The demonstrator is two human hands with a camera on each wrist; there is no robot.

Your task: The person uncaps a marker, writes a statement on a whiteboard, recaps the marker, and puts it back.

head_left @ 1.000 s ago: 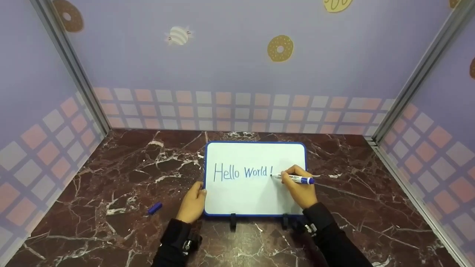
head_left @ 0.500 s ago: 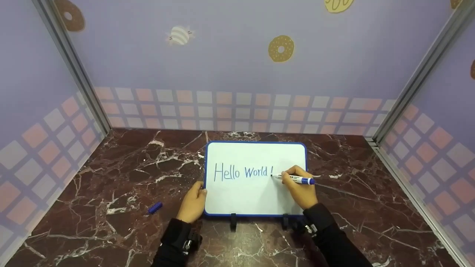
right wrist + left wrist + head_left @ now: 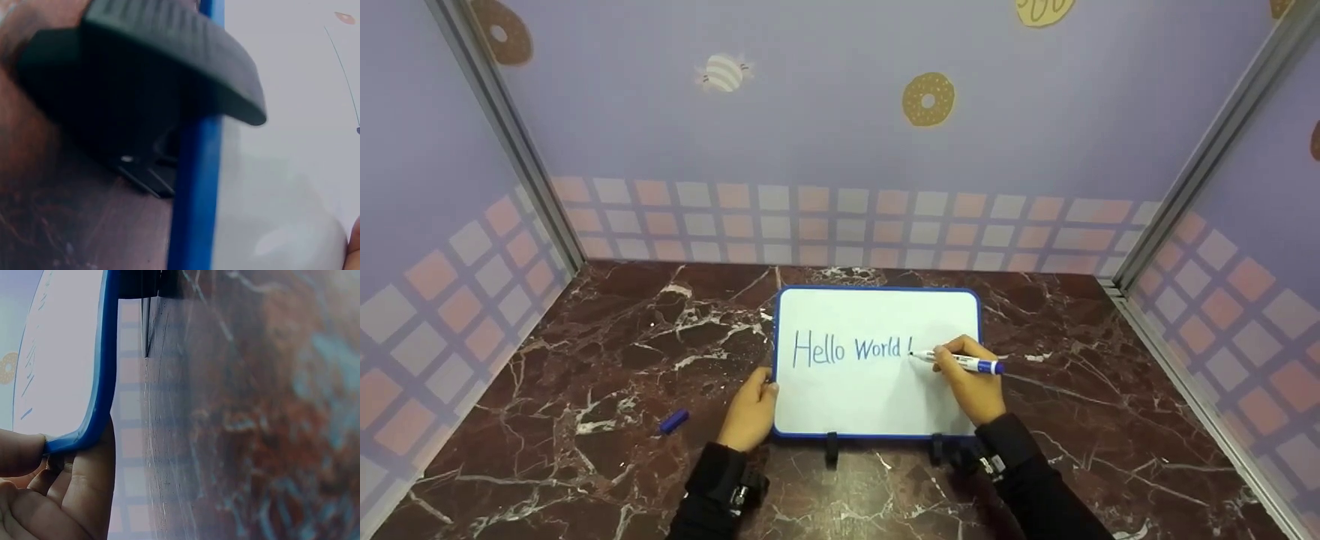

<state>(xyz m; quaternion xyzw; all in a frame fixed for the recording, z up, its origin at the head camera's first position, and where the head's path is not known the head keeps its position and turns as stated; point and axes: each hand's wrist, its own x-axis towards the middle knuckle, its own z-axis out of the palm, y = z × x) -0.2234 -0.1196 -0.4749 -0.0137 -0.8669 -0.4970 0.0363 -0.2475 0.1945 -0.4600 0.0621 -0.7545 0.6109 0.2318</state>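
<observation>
A blue-framed whiteboard leans upright on a stand, with "Hello World!" written across it in blue. At its lower left edge my left hand grips the frame; in the left wrist view the thumb of that hand lies on the front and the fingers go behind. My right hand pinches a white and blue marker, its tip at or very near the foot of the exclamation mark. Only a sliver of a right finger shows in the right wrist view.
A blue marker cap lies on the dark marbled table, left of my left hand. Black stand feet hold the board's bottom edge; one black clip looms close in the right wrist view. Patterned walls enclose the table.
My right hand and the marker have shifted slightly to the right, and the tip has edged the same way. The left hand, the board and the cap stay put.
</observation>
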